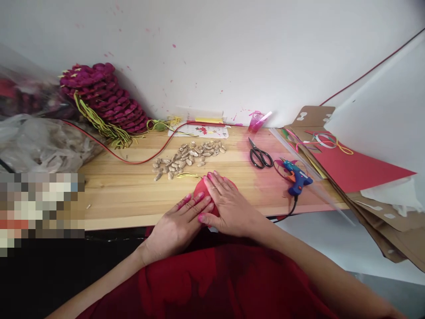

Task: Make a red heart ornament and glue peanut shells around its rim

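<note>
Red paper (200, 188), or something like it, is being covered by the left hand (182, 221) and the right hand (227, 204) at the front edge of the wooden surface (126, 195), probably so that it is being steadied or pressed flat. Each grip is being laid flat, fingers straight; whether anything is being pinched underneath cannot be told. Peanuts (193, 153) are being carried just beyond, presumably within easy reach, while scissors (255, 147) and a glue gun (298, 179) are being rested to the right, clear of both hands. Only smooth, rounded edges of the paper are being shown, the middle being mostly hidden.
</note>
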A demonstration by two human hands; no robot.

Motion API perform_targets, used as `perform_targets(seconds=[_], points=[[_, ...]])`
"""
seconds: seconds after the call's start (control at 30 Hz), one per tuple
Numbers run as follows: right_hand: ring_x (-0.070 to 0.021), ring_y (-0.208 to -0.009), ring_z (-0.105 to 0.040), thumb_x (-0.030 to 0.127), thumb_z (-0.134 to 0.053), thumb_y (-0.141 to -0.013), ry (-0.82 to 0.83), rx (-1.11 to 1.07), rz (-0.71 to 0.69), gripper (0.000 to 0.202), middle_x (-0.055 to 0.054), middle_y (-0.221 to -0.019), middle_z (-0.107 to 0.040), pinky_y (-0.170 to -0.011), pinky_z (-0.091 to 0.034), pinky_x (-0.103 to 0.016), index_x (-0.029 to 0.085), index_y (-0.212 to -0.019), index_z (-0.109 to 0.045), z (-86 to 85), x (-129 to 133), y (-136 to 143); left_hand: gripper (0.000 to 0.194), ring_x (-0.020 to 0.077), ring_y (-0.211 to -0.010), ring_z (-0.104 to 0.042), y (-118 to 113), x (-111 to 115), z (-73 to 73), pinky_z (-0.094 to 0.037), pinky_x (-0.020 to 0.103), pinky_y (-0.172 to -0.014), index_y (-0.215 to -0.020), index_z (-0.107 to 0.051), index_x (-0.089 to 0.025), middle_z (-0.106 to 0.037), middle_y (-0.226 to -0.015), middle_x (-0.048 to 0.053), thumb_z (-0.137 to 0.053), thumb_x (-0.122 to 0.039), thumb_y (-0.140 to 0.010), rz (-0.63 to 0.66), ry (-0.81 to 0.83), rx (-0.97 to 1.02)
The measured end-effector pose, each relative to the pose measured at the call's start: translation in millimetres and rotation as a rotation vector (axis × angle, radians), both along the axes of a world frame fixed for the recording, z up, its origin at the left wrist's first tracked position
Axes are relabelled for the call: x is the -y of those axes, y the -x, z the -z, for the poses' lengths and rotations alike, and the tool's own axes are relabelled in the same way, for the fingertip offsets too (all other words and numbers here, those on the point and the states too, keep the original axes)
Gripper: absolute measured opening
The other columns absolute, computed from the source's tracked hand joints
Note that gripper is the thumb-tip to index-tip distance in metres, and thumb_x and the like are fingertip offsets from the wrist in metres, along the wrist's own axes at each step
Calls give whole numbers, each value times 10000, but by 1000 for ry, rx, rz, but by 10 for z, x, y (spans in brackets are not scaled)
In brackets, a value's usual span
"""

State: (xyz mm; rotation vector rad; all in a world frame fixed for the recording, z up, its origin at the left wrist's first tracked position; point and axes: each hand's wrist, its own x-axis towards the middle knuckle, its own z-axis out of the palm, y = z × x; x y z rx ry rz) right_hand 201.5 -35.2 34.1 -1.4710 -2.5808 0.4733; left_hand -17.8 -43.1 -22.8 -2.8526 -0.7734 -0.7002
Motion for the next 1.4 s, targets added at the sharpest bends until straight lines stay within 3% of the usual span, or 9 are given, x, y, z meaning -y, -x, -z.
perform_targets(seconds=[0.37, 0.53, 0.63, 0.77, 0.9, 0.97, 1.07, 1.23, 1.4], points=[[-353, -1534, -88, 733, -428, -879, 7, 154, 251, 1046, -265, -1630, -173, -1225, -135, -562, -23, -1565, -198, 32, 319, -290, 396, 294, -1297, -563, -67, 4, -100, -362, 454, -1146, -1351, -581, -143, -613, -1392, 92, -532, -191, -961, 27, -43, 55], [-350, -1538, -2, 759, -539, -812, 72, 8, 232, 1108, -211, -1655, -122, -1205, -123, -617, 105, -1603, -120, 2, 366, -478, 369, 252, -1226, -619, -27, -143, -345, -377, 423, -1126, -1307, -600, -112, -676, -1305, 108, -483, -87, -958, 86, -131, 195], [-352, -1536, -126, 628, -638, -836, -56, -265, 256, 899, -167, -1619, -327, -1198, -186, -596, 180, -1557, -339, -67, 274, -461, 256, 177, -1024, -707, -112, -306, -593, -473, 320, -1010, -1172, -667, -141, -754, -1129, 83, -579, -106, -934, 38, -98, 432], [-279, -1077, -672, 426, -650, -887, -72, -799, 398, 336, -96, -1106, -757, -944, -511, -422, 207, -1132, -720, -231, 52, -428, 152, 149, -834, -703, -250, -522, -997, -544, 246, -757, -983, -729, -182, -770, -925, 45, -607, -266, -949, -71, 353, 833], [-144, -570, -588, 484, -609, -895, -59, -921, 450, 331, -27, -755, -711, -523, -464, -272, 178, -963, -713, -398, -200, -499, 453, 157, -745, -684, -285, -767, -1235, -575, 248, -612, -1154, -691, -207, -745, -990, 70, -695, -533, -841, 135, 1148, 1039], [-134, -545, -576, 522, -586, -900, -63, -925, 455, 371, -27, -739, -695, -473, -417, -256, 170, -949, -693, -454, -319, -518, 620, 200, -806, -712, -311, -890, -1239, -617, 299, -645, -1223, -659, -210, -734, -1081, 106, -788, -563, -730, 235, 1457, 998], [-149, -572, -625, 547, -560, -907, -66, -872, 471, 408, -36, -748, -700, -466, -406, -249, 164, -983, -678, -500, -480, -490, 475, 225, -783, -730, -408, -1055, -1147, -632, 293, -616, -1058, -720, -127, -756, -975, 141, -880, -355, -674, 155, 1645, 963], [-200, -730, -688, 556, -486, -948, -136, -623, 592, 427, -55, -773, -719, -635, -497, -297, 178, -886, -675, -517, -645, -550, 311, 215, -614, -727, -492, -1323, -935, -608, 259, -458, -1040, -705, -106, -768, -884, 138, -799, -191, -756, 42, 1621, 1290], [-318, -1065, -636, 322, -728, -849, -170, -270, 807, 239, -159, -1036, -710, -930, -482, -460, 122, -971, -685, -414, -742, -864, 416, 183, -580, -721, -378, -1514, -766, -598, 229, -430, -1209, -628, -163, -771, -895, 77, -737, -152, -808, 89, 1565, 1547]])
